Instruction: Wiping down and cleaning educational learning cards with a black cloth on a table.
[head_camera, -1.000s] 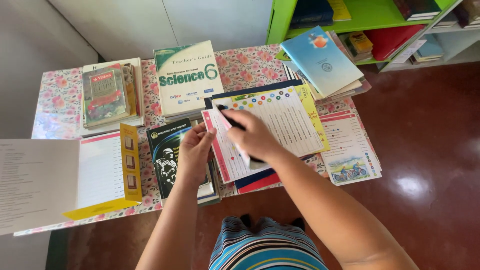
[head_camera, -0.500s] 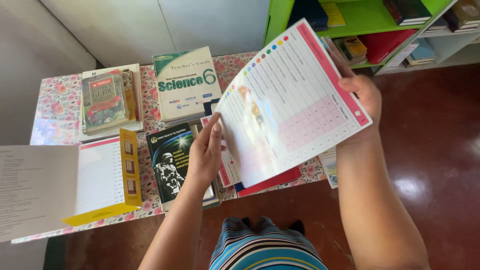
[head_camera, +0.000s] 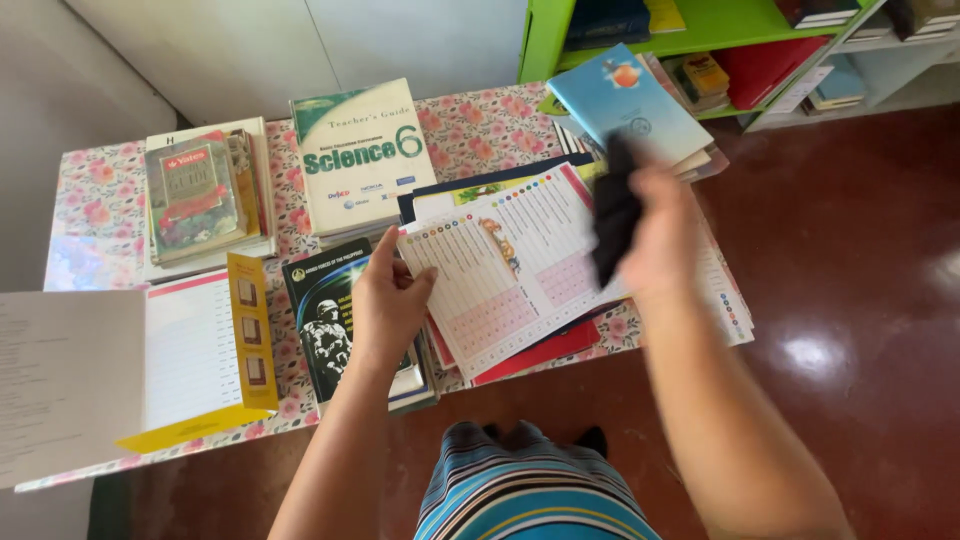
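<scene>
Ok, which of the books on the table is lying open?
The yellow-covered book at the table's left end, its white pages spread flat; the green science book and the others lie closed.

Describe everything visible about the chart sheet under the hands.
The chart sheet is a thin white card, glossy-looking, printed with rows of small text, coloured dots along one edge, a small picture and pink grids. It lies flat and skewed atop a pile of books. The left hand touches its left edge; the right hand, holding a dark cloth, hovers over its right end.

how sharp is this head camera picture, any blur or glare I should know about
Head view: right hand and the dark object it holds are motion-blurred; left hand on the chart sheet is sharp; window glare spots the red floor.
</scene>
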